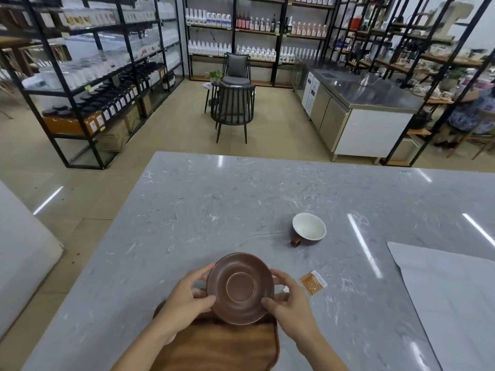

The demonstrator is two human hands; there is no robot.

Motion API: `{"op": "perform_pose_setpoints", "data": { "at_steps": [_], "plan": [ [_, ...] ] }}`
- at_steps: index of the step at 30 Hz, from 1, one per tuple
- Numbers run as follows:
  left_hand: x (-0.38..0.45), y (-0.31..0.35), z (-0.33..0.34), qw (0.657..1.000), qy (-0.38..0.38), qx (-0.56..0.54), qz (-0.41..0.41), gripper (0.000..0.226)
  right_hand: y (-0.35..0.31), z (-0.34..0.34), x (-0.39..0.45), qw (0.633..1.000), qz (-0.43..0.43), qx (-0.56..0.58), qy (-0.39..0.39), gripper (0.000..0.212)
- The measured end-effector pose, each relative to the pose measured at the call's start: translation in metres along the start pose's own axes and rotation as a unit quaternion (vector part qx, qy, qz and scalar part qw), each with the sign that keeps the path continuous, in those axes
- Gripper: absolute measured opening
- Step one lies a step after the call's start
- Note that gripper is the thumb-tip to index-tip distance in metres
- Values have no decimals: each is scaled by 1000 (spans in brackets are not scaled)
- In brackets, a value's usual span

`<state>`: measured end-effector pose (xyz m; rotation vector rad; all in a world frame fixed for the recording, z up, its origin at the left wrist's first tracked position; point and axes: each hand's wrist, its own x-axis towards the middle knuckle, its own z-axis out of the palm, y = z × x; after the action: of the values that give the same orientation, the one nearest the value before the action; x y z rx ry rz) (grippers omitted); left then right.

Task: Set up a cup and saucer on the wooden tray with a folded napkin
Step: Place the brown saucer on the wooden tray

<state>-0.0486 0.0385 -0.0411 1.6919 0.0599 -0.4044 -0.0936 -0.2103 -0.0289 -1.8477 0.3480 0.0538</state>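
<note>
A brown saucer (240,287) is held tilted toward me above the far end of the wooden tray (222,346). My left hand (187,298) grips its left rim and my right hand (288,301) grips its right rim. The tray lies at the near edge of the grey marble table, partly hidden by my forearms. A brown cup (308,229) with a white inside stands on the table beyond and to the right, its handle pointing toward me. A large pale napkin (450,295) lies spread flat at the right.
A small orange sachet (312,283) lies on the grey marble table (214,204) just right of my right hand. Beyond the table are chairs, shelving racks with bottles and jars, and a steel counter at the right.
</note>
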Motion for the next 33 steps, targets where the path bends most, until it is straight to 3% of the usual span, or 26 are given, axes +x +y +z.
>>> {"op": "perform_pose_setpoints", "data": {
  "at_steps": [11,21,33],
  "plan": [
    [-56,-54,-5,996,81,27,-10,70,30,20,-49,1000,-4,-11,-23,67],
    [-78,-68,-3,990,131,42,-15,61,43,42,-64,1000,4,-11,6,57],
    [-91,-78,-1,995,100,26,1,75,58,44,-85,998,-7,54,-2,66]
  ]
}}
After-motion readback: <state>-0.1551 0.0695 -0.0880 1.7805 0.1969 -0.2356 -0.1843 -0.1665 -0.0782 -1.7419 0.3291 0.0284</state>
